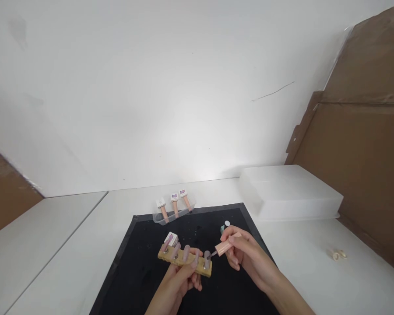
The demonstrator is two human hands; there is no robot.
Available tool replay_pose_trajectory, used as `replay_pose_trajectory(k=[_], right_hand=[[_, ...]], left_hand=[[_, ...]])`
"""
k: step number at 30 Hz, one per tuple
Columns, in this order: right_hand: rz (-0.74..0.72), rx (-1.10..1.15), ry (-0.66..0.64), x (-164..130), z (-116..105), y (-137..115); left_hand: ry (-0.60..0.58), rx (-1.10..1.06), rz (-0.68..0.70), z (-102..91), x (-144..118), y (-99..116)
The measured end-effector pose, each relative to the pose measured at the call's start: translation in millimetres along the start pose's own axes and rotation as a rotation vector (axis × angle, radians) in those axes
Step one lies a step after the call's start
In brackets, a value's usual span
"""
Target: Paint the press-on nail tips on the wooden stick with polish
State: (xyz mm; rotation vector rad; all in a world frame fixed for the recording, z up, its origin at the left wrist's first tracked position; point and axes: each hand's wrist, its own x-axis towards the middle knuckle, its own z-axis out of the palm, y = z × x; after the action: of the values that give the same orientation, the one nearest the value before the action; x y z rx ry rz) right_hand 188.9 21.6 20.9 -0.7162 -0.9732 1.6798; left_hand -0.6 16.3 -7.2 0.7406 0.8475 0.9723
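Observation:
My left hand (183,276) grips a tan nail display stand (202,267), tilted, with its thumb on the front edge. Several mauve false nails (186,253) stand in a row along it. Pinched in my right hand (246,249) is a nail polish brush (222,247) by its pink cap. The brush tip touches the rightmost false nail (207,258). Behind the stand's left end sits a white nail polish bottle (171,238), partly hidden. A small container with a round white top (227,224) stands just beyond my right fingers, its lower part covered.
A black mat (138,245) lies under my hands on the white table (85,245). At its far edge, a clear tray (156,217) holds three pink-capped polish bottles (174,197). A translucent bin (292,192) stands at right, with small cream pieces (338,254) before it. Cardboard (364,144) lines the right side.

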Motion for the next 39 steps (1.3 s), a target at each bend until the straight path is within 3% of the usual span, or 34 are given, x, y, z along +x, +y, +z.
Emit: replay_pose_trajectory(k=[39], right_hand=[[0.0,-0.009,0.001,-2.0,3.4,-1.3]], left_hand=[[-0.008,0.028,-0.024,-2.7,0.0,-3.0]])
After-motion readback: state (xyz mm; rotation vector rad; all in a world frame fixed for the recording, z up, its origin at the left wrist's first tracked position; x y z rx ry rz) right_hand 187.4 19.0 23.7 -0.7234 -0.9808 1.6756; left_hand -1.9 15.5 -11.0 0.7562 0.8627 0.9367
